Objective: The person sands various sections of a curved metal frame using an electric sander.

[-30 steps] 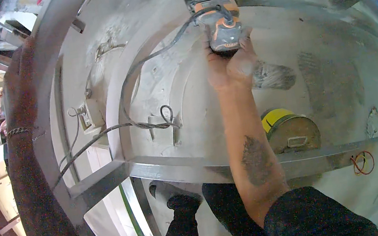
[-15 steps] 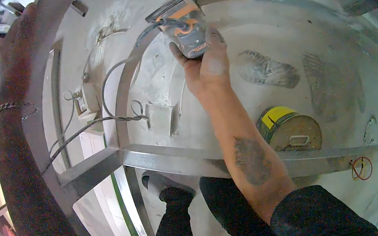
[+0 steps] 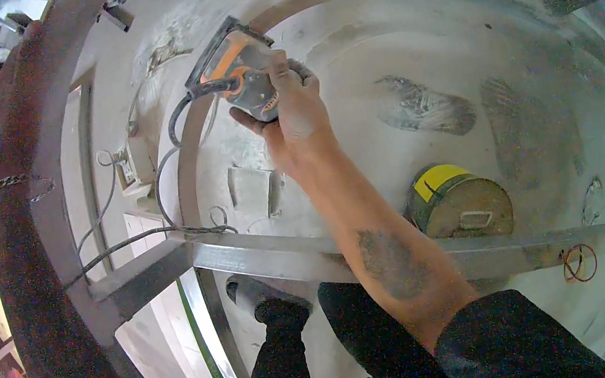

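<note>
My right hand (image 3: 290, 105) is wrapped round the body of an orange and black electric sander (image 3: 237, 73). Its flat pad is tilted up and away from me, next to the curved bar (image 3: 345, 1) of a grey metal frame; whether it touches the bar I cannot tell. A black cable (image 3: 178, 123) runs from the sander down to the left. On the far left, my left arm with a chain bracelet reaches up along an upright bar (image 3: 79, 27). My left hand (image 3: 25, 58) is dark against that bar, its fingers hidden.
A straight frame bar (image 3: 281, 253) crosses in front of my legs. Beyond it stands a round can (image 3: 469, 207) with a yellow label. A square plate (image 3: 252, 190), a red wire loop (image 3: 580, 263) and dusty shoe prints (image 3: 427, 106) are on the pale floor.
My right hand has moved left and slightly nearer with the sander, which has turned to lean further left. The cable has shifted with it. My left arm has barely moved.
</note>
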Tool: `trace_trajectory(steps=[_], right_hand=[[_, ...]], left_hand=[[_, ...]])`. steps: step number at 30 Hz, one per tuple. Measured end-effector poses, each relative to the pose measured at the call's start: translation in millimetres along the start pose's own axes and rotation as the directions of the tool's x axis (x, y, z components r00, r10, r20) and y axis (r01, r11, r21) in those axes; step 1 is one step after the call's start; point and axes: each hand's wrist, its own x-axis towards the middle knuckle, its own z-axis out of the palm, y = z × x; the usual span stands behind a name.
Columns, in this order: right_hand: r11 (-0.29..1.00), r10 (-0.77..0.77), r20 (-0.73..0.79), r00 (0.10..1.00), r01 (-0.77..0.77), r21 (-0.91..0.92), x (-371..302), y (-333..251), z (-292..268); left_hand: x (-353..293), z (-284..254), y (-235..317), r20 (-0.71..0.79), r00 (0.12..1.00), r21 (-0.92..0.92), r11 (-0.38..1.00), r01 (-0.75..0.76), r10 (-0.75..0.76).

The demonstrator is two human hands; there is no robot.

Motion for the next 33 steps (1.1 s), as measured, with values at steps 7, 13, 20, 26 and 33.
trace_trajectory(steps=[7,13,20,26,33], right_hand=[[0.979,-0.115,-0.022,0.993,0.117,0.169,14.9,-12.6,-10.2],[0.97,-0.033,-0.066,0.997,0.048,0.238,16.2,-9.1,-5.9],[0.924,-0.028,-0.111,0.993,0.068,0.376,28.2,-21.6,-15.8],[0.861,-0.146,-0.129,0.981,0.19,0.471,47.8,-38.8,-31.1],[0.765,-0.255,-0.224,0.94,0.339,0.547,39.1,-65.3,-24.6]], left_hand=[[2.8,9.1,-3.6,-0.142,0.963,0.075,0.972,-0.221,0.23],[1.9,3.3,-14.8,-0.034,0.982,0.123,0.976,-0.179,0.185],[-3.6,-1.2,-2.4,0.018,0.999,0.053,0.998,-0.046,0.045],[4.9,-5.3,23.7,0.081,0.95,-0.369,0.876,0.309,-0.301],[-4.0,-2.2,-9.9,0.0,0.998,0.058,0.997,-0.059,0.059]])
